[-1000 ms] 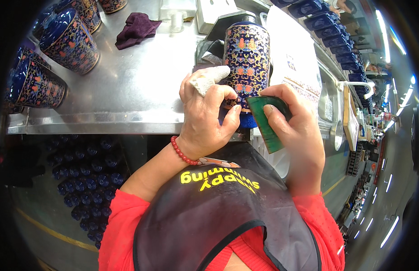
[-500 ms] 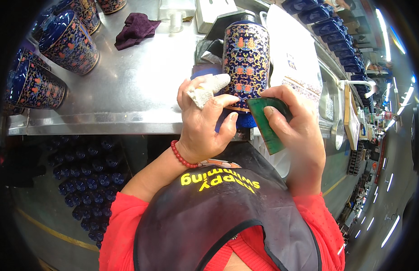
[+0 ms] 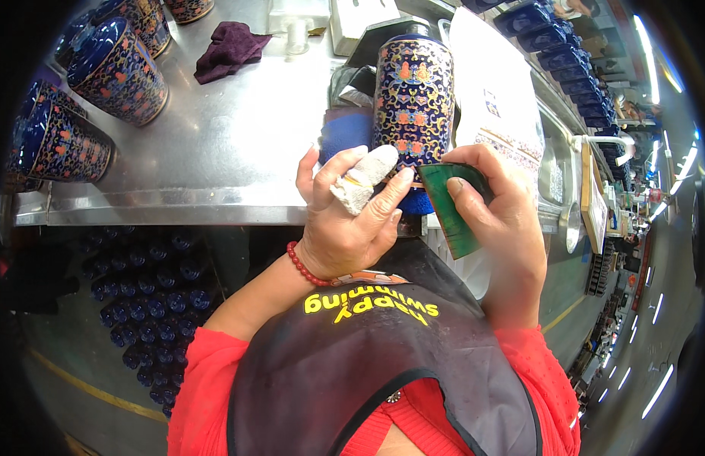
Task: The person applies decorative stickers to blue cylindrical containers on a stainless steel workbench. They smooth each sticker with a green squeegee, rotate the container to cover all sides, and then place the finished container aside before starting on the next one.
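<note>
A dark blue jar (image 3: 415,99) with orange, yellow and white floral patterns lies on its side in front of me, its bottom end toward me. My right hand (image 3: 512,205) grips a flat green scraper (image 3: 450,205) between thumb and fingers, its upper corner at the jar's near end. One finger of my left hand (image 3: 341,239) is wrapped in a white cloth (image 3: 366,181). That hand's fingers are apart, with the index fingertip at the jar's lower edge beside the scraper. A blue cloth (image 3: 418,202) shows under the jar's near end.
Several similar jars (image 3: 117,72) stand at the left of the metal table (image 3: 216,152). A purple cloth (image 3: 231,52) lies near the back. White patterned sheets (image 3: 489,83) are right of the jar, beside a sink. Rows of blue items (image 3: 151,304) sit below the table.
My left hand has shifted slightly down and its fingers have straightened, the wrapped finger moving right and downward. My right hand and the scraper have barely moved; the jar stays in place.
</note>
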Demonstrator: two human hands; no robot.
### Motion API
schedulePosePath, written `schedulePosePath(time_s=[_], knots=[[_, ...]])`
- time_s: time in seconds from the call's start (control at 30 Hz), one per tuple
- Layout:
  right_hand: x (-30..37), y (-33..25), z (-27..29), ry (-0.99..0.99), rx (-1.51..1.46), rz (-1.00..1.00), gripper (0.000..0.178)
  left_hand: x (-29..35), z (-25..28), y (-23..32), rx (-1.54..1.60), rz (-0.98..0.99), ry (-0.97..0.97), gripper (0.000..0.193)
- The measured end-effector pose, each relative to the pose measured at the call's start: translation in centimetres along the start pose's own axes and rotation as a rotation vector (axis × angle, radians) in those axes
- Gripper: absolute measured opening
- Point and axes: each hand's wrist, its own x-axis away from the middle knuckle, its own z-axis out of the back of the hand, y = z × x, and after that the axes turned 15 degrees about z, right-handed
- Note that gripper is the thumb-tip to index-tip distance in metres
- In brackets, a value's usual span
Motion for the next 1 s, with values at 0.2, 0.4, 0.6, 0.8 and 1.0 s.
schedulePosePath(time_s=[0.2, 0.4, 0.6, 0.8, 1.0], knots=[[0.1, 0.3, 0.1, -0.003, 0.008, 0.017, 0.021, 0.3, 0.1, 0.1, 0.03, 0.057, -0.026, 0.051], [0.1, 0.5, 0.1, -0.004, 0.021, 0.029, 0.022, 0.4, 0.1, 0.4, -0.139, 0.019, -0.059, 0.052], [0.3, 0.5, 0.0, 0.009, -0.054, -0.007, 0.022, 0.5, 0.4, 0.6, -0.159, 0.036, -0.06, 0.056], [0.8, 1.2, 0.2, 0.087, -0.38, -0.178, 0.024, 1.2, 0.4, -0.4, -0.055, 0.077, -0.062, 0.063], [0.8, 3.3, -0.8, 0.115, -0.46, -0.115, 0.022, 2.4, 0.6, -0.6, -0.114, 0.188, -0.138, 0.069]])
